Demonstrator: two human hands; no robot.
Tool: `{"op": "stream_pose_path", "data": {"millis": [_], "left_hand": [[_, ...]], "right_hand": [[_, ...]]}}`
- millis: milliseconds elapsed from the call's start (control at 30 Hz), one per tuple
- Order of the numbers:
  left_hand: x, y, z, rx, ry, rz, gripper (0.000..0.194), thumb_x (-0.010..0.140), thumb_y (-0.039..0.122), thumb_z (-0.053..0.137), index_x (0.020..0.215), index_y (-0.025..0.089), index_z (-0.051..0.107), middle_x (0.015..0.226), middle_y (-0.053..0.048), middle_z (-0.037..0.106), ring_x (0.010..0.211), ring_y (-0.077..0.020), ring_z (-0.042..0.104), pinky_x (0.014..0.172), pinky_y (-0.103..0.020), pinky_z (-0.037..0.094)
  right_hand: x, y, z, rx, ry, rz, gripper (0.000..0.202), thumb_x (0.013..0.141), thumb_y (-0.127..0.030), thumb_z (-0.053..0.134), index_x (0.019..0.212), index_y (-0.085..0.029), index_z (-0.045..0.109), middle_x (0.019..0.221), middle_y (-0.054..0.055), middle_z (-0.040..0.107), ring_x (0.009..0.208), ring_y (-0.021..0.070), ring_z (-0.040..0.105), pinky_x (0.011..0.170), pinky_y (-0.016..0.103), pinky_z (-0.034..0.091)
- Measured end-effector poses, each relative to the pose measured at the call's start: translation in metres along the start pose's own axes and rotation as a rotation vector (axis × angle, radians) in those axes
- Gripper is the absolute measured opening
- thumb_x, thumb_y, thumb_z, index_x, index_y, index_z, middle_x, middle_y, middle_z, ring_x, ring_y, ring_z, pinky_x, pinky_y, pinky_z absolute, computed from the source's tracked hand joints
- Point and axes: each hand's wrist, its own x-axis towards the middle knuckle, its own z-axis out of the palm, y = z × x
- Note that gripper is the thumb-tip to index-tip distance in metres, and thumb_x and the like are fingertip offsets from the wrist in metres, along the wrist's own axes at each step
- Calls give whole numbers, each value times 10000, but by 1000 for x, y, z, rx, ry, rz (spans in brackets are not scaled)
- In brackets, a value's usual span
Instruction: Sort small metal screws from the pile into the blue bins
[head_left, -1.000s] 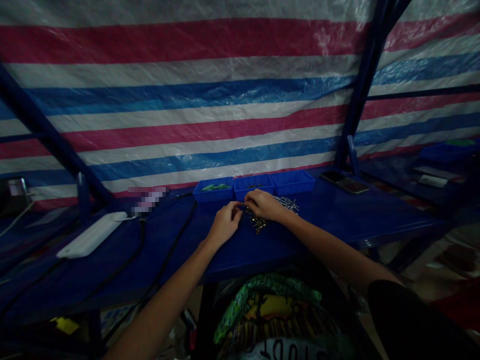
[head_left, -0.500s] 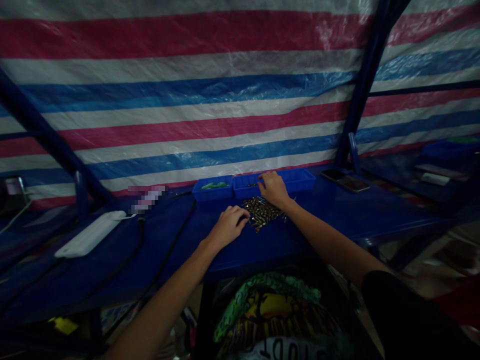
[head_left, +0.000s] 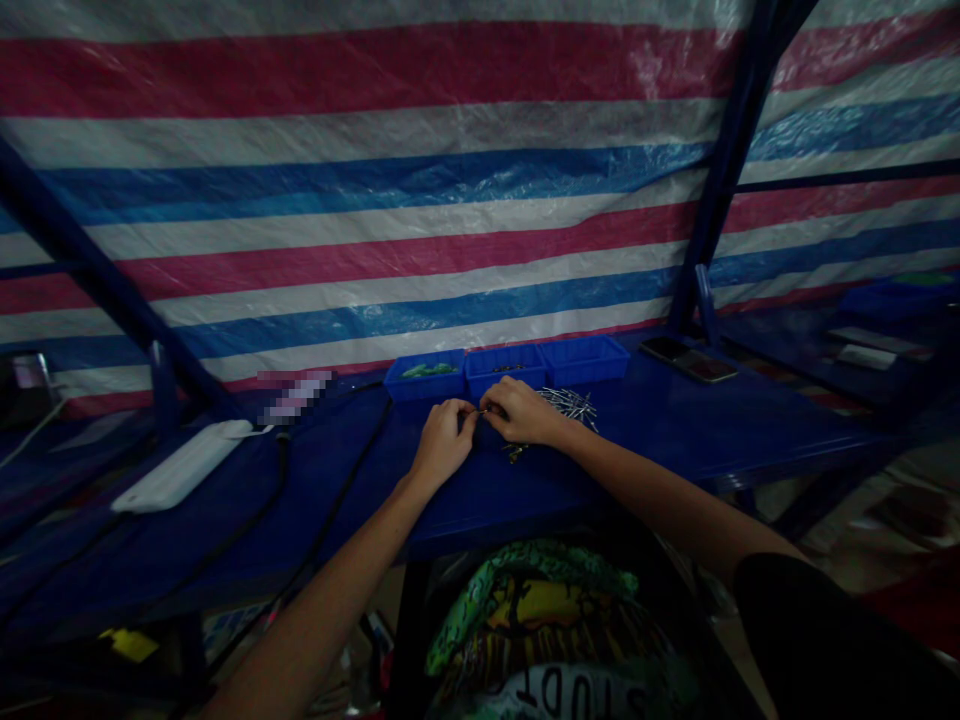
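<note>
My left hand (head_left: 442,438) and my right hand (head_left: 519,412) meet fingertip to fingertip over the blue table (head_left: 660,440), pinching a small thin metal piece (head_left: 482,411) between them. Under my right hand lies a pile of brass-coloured small parts (head_left: 516,452), mostly hidden. A heap of silvery pins (head_left: 570,404) lies just right of that hand. Behind the hands stand three blue trays in a row: the left tray (head_left: 424,378) holds green bits, the middle tray (head_left: 504,368) a few dark parts, and the right tray (head_left: 585,360) shows no contents.
A white power strip (head_left: 180,478) and black cables (head_left: 330,500) lie on the left of the table. A phone (head_left: 688,360) rests at the back right near a blue post (head_left: 720,170). A striped tarp (head_left: 375,180) hangs behind. More benches stand to the right.
My right hand came back from the middle tray to meet my left hand, which lifted off the brass pile. Both now pinch a small piece together.
</note>
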Motion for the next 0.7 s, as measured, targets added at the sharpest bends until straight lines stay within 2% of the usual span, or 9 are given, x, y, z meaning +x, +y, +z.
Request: {"op": "stream_pose_path", "data": {"millis": [233, 333, 467, 600, 700], "left_hand": [[0, 2, 1, -5, -8, -2, 116, 854, 237, 477, 872, 170, 570, 883, -55, 634, 862, -214, 547, 797, -355, 423], [0, 1, 2, 3, -8, -1, 122, 861, 246, 472, 891, 169, 561, 886, -51, 631, 869, -213, 546, 800, -354, 428], [-4, 2, 3, 9, -77, 45, 148, 858, 242, 485, 972, 166, 541, 898, -49, 626, 881, -212, 536, 814, -358, 431], [-8, 5, 1, 24, -204, 214, 243, 864, 239, 492, 1101, 206, 534, 940, -38, 610, 914, -203, 522, 850, -357, 417], [-10, 7, 0, 73, -298, 315, 264, 883, 241, 468, 1131, 263, 558, 1007, -39, 589, 956, -204, 511, 856, -358, 409]], "right_hand": [[0, -1, -2, -20, 26, -16, 87, 849, -199, 516, 870, -158, 590, 843, 67, 597, 854, 182, 502, 767, 299, 374], [0, 1, -2, 9, 85, -23, 74, 844, -180, 511, 866, -161, 579, 839, 60, 600, 838, 177, 503, 766, 296, 381], [2, 15, -2, 93, 270, 63, 80, 841, -175, 497, 881, -170, 566, 836, 52, 600, 826, 175, 512, 761, 299, 395], [4, 36, -7, 187, 495, 235, 88, 848, -255, 515, 852, -181, 562, 800, 43, 599, 768, 170, 528, 721, 302, 408], [3, 48, -11, 214, 618, 341, 129, 851, -294, 511, 849, -176, 563, 742, 31, 588, 718, 165, 525, 689, 299, 405]]}}
